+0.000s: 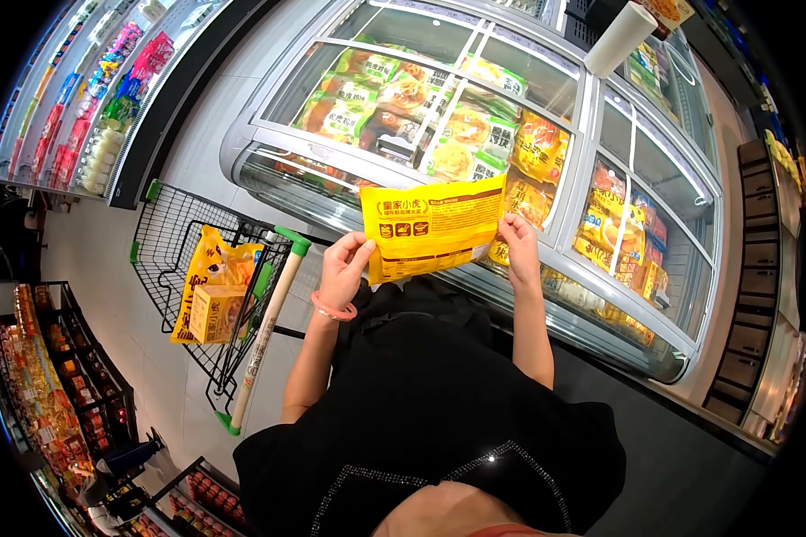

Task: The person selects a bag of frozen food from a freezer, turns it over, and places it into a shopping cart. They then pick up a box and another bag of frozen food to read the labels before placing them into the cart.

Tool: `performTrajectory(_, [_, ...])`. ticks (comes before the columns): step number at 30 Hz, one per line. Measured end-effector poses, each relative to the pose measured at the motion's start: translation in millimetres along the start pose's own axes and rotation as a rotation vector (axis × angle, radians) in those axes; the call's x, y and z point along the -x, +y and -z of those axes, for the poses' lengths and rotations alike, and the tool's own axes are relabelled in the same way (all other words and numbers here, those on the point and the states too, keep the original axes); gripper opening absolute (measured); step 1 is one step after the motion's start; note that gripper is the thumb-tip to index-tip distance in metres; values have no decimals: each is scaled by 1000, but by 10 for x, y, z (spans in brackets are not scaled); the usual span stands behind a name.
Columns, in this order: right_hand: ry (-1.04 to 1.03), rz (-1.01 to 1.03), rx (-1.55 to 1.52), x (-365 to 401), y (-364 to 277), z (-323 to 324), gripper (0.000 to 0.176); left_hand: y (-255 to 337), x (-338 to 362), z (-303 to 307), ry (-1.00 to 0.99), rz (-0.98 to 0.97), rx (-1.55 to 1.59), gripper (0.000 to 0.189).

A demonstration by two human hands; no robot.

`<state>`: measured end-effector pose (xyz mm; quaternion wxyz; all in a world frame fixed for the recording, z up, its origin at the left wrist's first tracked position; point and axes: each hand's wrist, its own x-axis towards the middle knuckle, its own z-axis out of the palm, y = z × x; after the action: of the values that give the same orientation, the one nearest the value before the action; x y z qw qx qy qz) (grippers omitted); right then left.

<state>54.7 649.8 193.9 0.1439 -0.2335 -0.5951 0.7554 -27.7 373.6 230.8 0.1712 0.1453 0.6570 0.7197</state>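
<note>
A yellow package with brown printing (434,225) is held up in front of my body, its printed side facing me. My left hand (344,268) pinches its left edge, and a pink bracelet circles that wrist. On the opposite edge, my right hand (518,246) grips the package between thumb and fingers. Just beyond it stands a glass-topped freezer (242,148) holding green-and-white bags (340,112) and yellow bags (541,148).
At the left is a wire shopping cart (166,219) with a green-and-white handle (267,331), holding a yellow bag (215,259) and a small box (218,313). Shelves (125,107) stand upper left. A paper roll (620,39) rests on the freezer edge. A person (98,492) is lower left.
</note>
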Motion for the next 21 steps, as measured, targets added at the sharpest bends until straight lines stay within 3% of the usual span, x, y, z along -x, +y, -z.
performTrajectory(21, [-10,2,-41,-34,46,-56,16,-137,13,56,28,41,18,11])
